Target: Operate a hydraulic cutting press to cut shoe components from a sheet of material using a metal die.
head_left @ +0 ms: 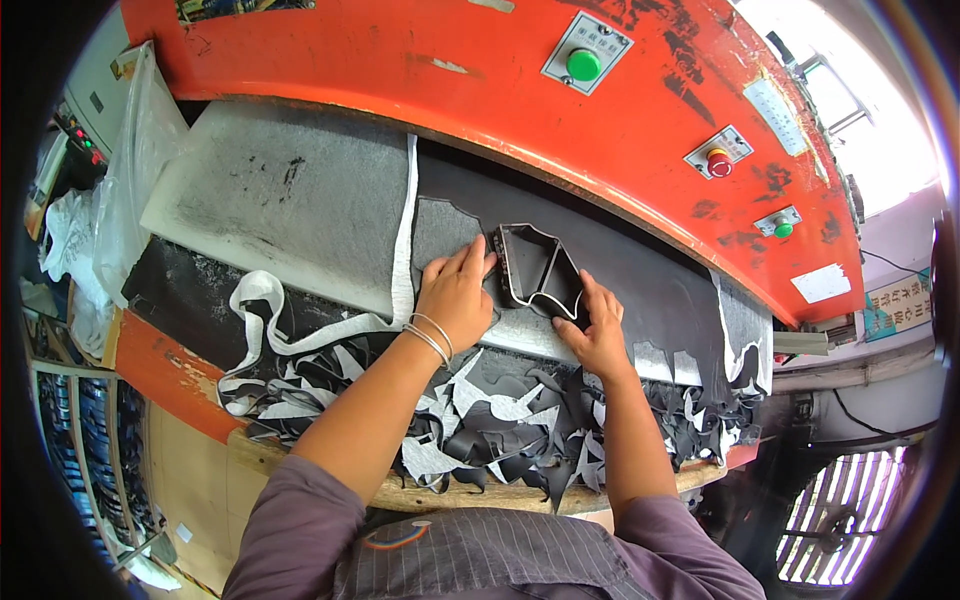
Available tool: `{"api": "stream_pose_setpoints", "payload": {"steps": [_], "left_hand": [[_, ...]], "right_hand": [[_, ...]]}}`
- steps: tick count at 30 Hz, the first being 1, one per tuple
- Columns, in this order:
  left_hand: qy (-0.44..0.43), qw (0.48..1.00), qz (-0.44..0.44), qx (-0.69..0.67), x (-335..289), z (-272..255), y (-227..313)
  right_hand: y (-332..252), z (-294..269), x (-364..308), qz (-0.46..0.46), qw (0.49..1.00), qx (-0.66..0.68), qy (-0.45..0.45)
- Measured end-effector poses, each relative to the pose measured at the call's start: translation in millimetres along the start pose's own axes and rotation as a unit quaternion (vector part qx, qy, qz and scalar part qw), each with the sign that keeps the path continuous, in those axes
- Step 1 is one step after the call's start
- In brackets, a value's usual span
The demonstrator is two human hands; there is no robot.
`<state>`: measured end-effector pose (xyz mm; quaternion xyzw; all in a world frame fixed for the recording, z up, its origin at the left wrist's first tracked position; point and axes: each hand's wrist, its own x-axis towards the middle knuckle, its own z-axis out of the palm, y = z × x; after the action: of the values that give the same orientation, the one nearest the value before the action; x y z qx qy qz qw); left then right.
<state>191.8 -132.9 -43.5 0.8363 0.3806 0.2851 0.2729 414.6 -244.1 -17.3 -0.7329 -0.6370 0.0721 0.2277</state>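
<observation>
A metal cutting die [507, 264], a many-sided outline with a bar across its middle, rests on a black sheet of material [655, 285] under the red press. My right hand [603, 335] holds the die's right corner between thumb and fingers. Just left of the die lies my left hand [458, 300], fingers stretched out over a grey cut-out opening [440, 228] in the sheet. Its fingertips come close to the die's left wall; I cannot tell whether they press on it. The grey cutting board [290, 200] shows at the left.
Black and white offcuts [500, 400] pile along the front edge, and a pale-edged strip [265, 290] curls at the left. Above hangs the red press head [450, 75], with a green button [583, 65] and a red knob [719, 163]. Plastic bags [140, 170] hang far left.
</observation>
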Motion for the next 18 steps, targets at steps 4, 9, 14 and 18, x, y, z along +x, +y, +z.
{"api": "stream_pose_setpoints", "payload": {"steps": [4, 9, 14, 18], "left_hand": [[-0.002, 1.000, -0.010, -0.011, 0.1, -0.6, 2.2], [-0.004, 1.000, -0.006, -0.017, 3.3, 0.0, 2.4], [0.002, 1.000, -0.007, -0.012, -5.5, 3.5, 3.5], [0.010, 1.000, 0.001, -0.024, -3.7, 5.1, 3.5]], "right_hand": [[0.8, -1.1, 0.5, -0.004, 1.000, -0.003, -0.006], [2.7, -7.3, 3.8, 0.010, 0.999, 0.024, -0.032], [6.0, -8.3, -0.2, 0.015, 0.997, 0.042, -0.065], [10.2, -12.0, 4.1, 0.002, 0.996, 0.047, -0.080]]}}
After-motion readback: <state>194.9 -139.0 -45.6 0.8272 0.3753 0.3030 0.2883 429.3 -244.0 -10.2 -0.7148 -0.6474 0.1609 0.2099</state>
